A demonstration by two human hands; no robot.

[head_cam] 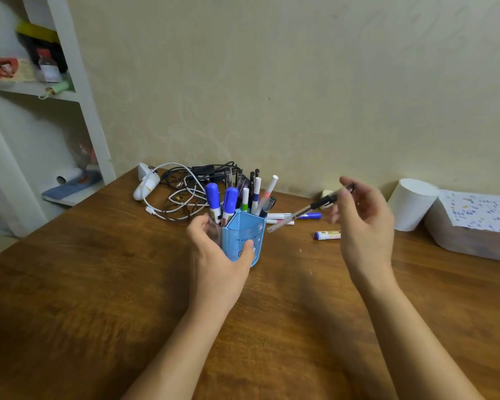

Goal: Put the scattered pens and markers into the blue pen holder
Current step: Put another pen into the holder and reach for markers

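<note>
The blue pen holder [246,232] stands upright on the wooden table [98,284], filled with several pens and blue-capped markers [229,202]. My left hand [217,252] is wrapped around its left side. My right hand [364,220] hovers to the right of the holder and grips a clear pen with a black grip [303,211], its tip slanting down towards the holder. Loose on the table behind lie a blue-capped marker [311,216], a thin white pen [280,222] and a short blue marker [327,235].
A tangle of black and white cables [185,192] and a white device [145,183] lie behind the holder. Toilet paper rolls [410,203] and a patterned cloth [479,212] sit at the right by the wall. A white shelf unit [55,111] stands left.
</note>
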